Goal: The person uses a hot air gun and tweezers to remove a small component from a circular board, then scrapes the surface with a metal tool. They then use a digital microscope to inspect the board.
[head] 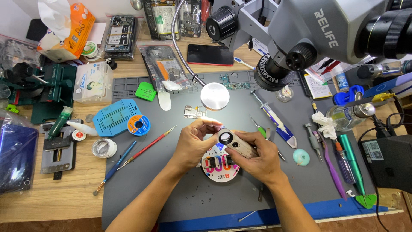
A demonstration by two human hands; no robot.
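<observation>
While pinched between both hands above the round multicoloured holder [219,168], held level and close over the grey mat [180,189]: a small beige pocket magnifier [235,144] with a dark-ringed lens at its left end. Right hand [257,161] wrapped shut around the long beige body, thumb on top; left hand [194,144] closed on the lens end, fingertips [213,127] curled over its rim. Judged light and rigid, smooth enough to slip, lens glass prone to scratches and smears; best gripped by the beige body, off the glass. Beyond the hands, a small circuit board [195,111] and a bright round lamp disc [214,96]; left, a red-handled pick [148,146]; right, a syringe [274,120]; overhead, a microscope head [300,38].
</observation>
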